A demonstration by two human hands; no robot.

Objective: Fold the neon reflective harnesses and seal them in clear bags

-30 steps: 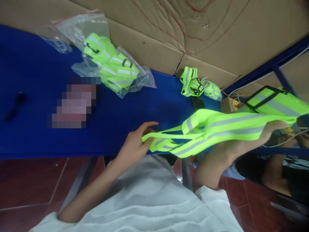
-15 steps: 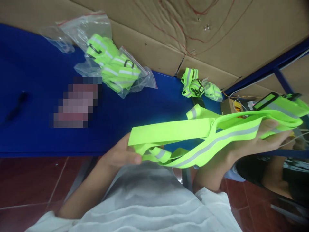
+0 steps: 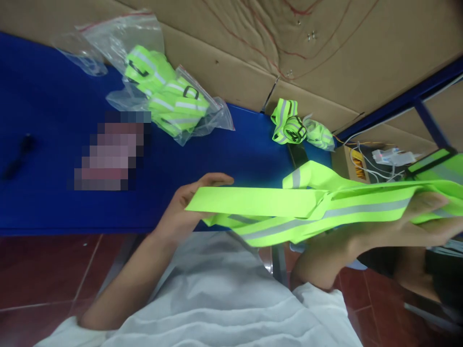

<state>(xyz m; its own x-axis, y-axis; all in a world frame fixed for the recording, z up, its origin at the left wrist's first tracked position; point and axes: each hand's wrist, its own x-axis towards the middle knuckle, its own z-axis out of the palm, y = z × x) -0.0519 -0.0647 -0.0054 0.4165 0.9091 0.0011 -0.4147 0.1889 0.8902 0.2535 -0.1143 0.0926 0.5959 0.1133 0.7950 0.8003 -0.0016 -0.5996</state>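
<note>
Neon strap (image 3: 304,202): raised in both hands above the front edge of the blue desk (image 3: 235,149), its lower folds crossing the line of that edge in view.
Long axis: left to right, roughly along the desk's front edge, climbing slightly toward the right.
Strap ends: a plain, unstriped fold points left; the grey-striped layers run off rightward toward a black-trimmed piece (image 3: 434,164).
Left hand (image 3: 181,207): forefinger stretched out behind the strap's upper edge; the plain fold crosses in front of the palm. The thumb is hidden, so I cannot tell whether it pinches.
Right hand (image 3: 427,217): closed on the striped layers, thumb over them, other fingers below.
Far edge of desk: bagged straps (image 3: 177,106) left of centre; a coiled strap (image 3: 293,129) farther right, a small bagged bundle (image 3: 319,134) just beside it.
</note>
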